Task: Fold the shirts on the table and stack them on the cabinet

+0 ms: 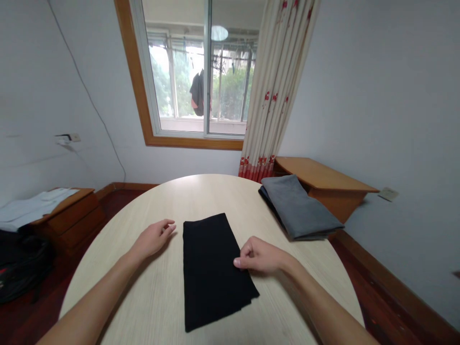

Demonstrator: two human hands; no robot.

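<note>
A folded black cloth (213, 273) lies flat on the round pale wooden table (161, 282), its lower right edge showing stepped layers. At the cloth's right edge, my right hand (257, 255) has its fingers curled and its thumb against the cloth, pinching that edge. My left hand (155, 236) is left of the cloth's upper left corner, just above the table, fingers apart and holding nothing. A small gap separates it from the cloth.
Folded grey cloth (300, 208), with darker cloth under it, lies at the table's back right. Behind it stands a wooden desk (323, 176). A curtain (275, 86) hangs beside the window. Papers lie on a low cabinet (72, 215) at the left.
</note>
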